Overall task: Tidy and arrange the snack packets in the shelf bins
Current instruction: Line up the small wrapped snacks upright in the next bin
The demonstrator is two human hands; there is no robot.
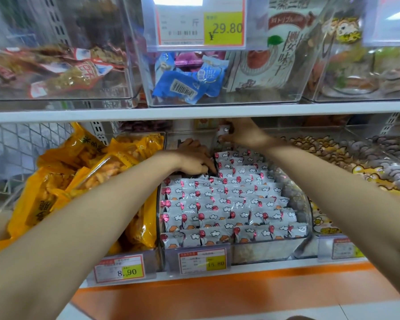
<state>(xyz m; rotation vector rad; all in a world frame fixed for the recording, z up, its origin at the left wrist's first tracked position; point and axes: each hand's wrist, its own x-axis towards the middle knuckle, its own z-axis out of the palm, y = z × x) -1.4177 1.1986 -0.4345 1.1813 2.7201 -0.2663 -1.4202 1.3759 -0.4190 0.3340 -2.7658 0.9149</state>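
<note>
Right hand (240, 133) pinching a packet (224, 131) at rear edge of bin (308, 218); left hand (195, 161) pressing rows (229, 204) (hold unclear). Likely slip: rows toppling on insertion.

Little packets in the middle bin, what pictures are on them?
Pale grey packets with red balloons and white clouds; head view shows them.
</note>
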